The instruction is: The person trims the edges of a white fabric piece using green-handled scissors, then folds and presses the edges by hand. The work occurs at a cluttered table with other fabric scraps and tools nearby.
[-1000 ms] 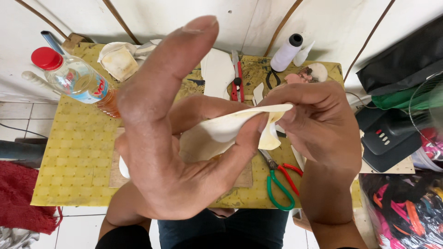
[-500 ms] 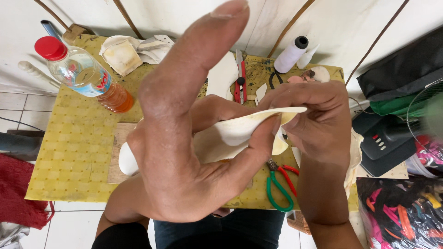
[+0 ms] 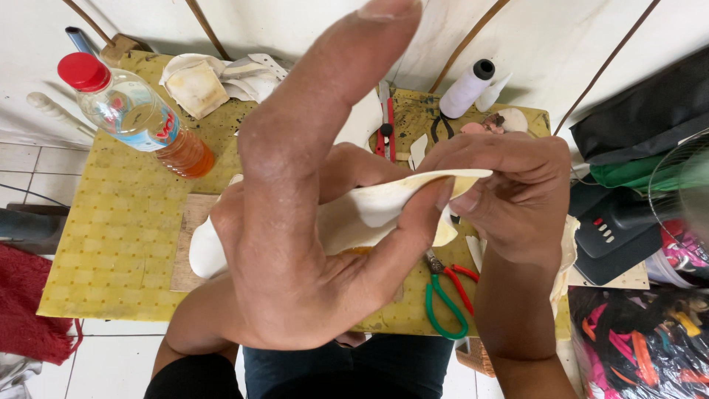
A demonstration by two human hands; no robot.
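Seen from your head, looking down: both your hands are raised close to the camera above a small worktop (image 3: 111,244) covered in yellow patterned cloth. Between them you hold a thin, cream-coloured, curved piece of sheet material (image 3: 369,218), perhaps leather, in the air just above the front middle of the worktop. Your left hand (image 3: 310,251) cups it from below, thumb pressed on its near edge and forefinger pointing straight up, free. Your right hand (image 3: 509,196) has its fingers (image 3: 473,199) closed tightly on the upper right edge, pinching it flat.

To do this well, judging from the hold: keep the pinch near the edge so the sheet stays taut, and let the left thumb steady the curve without creasing it. Bring the raised forefinger down if the piece starts to slip.

On the worktop lie green- and red-handled scissors (image 3: 447,292) just below your right hand, a clear plastic bottle with a red cap and orange liquid (image 3: 136,118) at the back left, a white spool of thread (image 3: 465,89) at the back right, and pale scraps (image 3: 196,85) at the back.
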